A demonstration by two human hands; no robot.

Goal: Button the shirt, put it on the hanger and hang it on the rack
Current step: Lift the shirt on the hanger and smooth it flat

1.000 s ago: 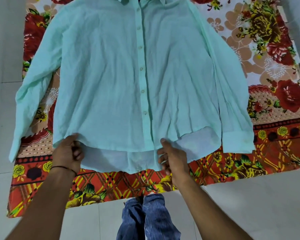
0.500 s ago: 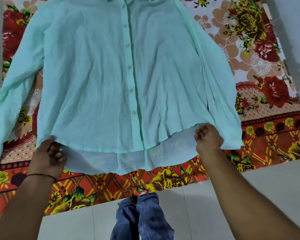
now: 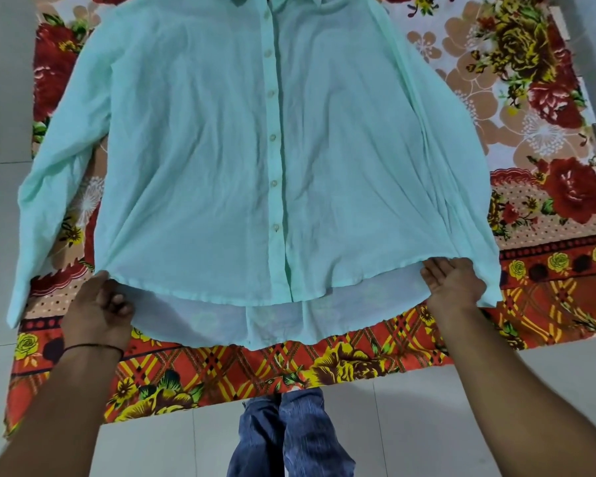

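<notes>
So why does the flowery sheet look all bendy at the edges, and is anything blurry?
Head view: the wide-angle lens makes the floral sheet bow at its edges; the mint shirt and its buttons look fairly sharp; light is soft and even, with no glare.

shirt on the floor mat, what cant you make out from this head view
- Collar of the shirt: cut off by the top edge of the head view.
- Hanger and rack: nowhere in the head view.
- Parts of the fingers of the left hand and right hand: head view, tucked under the hem cloth, so each grip is partly hidden.
</notes>
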